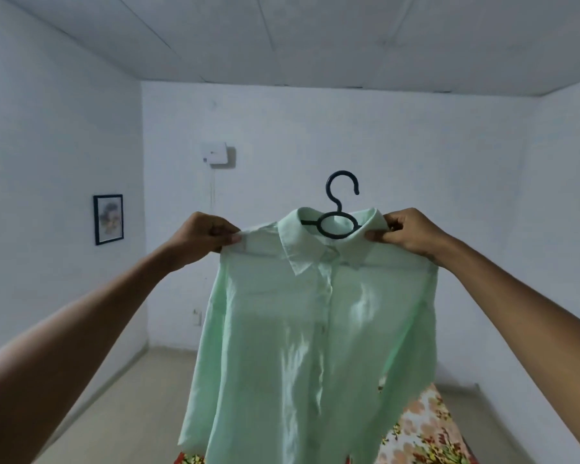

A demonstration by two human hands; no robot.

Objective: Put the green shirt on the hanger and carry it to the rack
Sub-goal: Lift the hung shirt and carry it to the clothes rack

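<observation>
White-walled room, shirt between grips.

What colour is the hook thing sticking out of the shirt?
The hanger is black, seen best in the head view above the green shirt collar.

I am watching two arms in the head view, and both are showing bare along their whole visible length. The left forearm and the right forearm are looking very wide near the camera and are getting narrower toward the wrists, as the wide lens is stretching them. The left hand and the right hand are also appearing bare, both are showing me their backs with the knuckles as a row of small bumps, and the undersides of the arms are lying in soft shadow.
</observation>
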